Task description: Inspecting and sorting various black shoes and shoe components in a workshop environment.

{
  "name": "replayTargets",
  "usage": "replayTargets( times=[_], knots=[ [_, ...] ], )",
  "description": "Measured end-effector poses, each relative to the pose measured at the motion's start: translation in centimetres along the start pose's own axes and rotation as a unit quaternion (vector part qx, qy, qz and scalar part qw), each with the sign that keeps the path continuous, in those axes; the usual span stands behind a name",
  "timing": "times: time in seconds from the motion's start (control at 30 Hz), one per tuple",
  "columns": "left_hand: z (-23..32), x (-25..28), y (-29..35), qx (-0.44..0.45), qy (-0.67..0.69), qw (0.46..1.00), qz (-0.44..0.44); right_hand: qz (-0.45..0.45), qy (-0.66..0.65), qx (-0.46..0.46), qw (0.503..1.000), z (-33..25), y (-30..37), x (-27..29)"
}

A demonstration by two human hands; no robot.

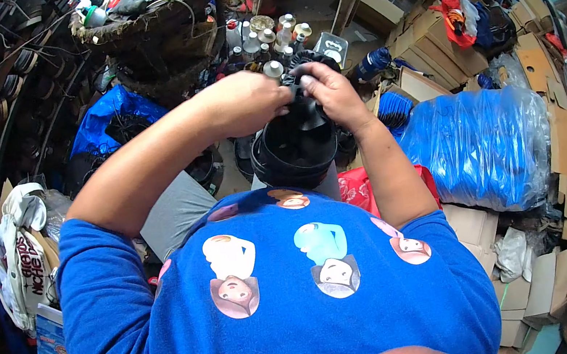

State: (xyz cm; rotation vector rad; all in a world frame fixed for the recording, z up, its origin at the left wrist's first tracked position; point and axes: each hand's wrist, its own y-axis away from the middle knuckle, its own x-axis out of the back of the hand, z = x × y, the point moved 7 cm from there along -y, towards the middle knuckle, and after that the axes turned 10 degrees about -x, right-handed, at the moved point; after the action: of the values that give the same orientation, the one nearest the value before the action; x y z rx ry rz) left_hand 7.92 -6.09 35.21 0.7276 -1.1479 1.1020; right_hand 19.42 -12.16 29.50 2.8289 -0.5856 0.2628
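A blue printed shirt [283, 272] is occupying the foreground. Grey trousers [186, 210] are showing beyond its hem. A black round container [283, 173] is standing upright, open end up, between the legs. A red bag [357, 191] is lying just right of it. A large blue bundle in clear wrap [481, 147] is resting farther right.

Above the container's far rim, both hands are holding a black flexible piece [309, 116]. The left hand [250, 100] is curling its fingers closed at the left edge of the piece. The right hand [331, 93] is pinching the upper part between thumb and fingers, leaving no visible gap. The lower end of the piece is hanging over the container's opening; whether it is touching the inside cannot be told.

Beyond the hands, bottles [253, 44] are standing in a cluster, with a clear tub [333, 45] sitting just to the right. Farther left, a rough-edged bench [123, 34] is carrying mixed tools. Cardboard boxes [429, 45] are stacking up at far right.
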Motion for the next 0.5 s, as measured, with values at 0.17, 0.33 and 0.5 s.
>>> replayTargets(
  times=[0.17,0.33,0.5],
  knots=[
    [0.6,5.6,-4.3,-0.116,-0.088,0.988,0.057,-0.086,0.117,0.000,0.989,-1.4,0.8,-1.7],
    [-3.6,7.6,-6.7,-0.009,-0.187,0.945,0.268,-0.031,-0.130,-0.109,0.985,-0.1,0.9,0.4],
    [-3.8,1.8,-6.1,-0.062,0.067,0.976,0.198,-0.073,-0.366,-0.103,0.922,1.4,-0.2,1.6]
  ],
)
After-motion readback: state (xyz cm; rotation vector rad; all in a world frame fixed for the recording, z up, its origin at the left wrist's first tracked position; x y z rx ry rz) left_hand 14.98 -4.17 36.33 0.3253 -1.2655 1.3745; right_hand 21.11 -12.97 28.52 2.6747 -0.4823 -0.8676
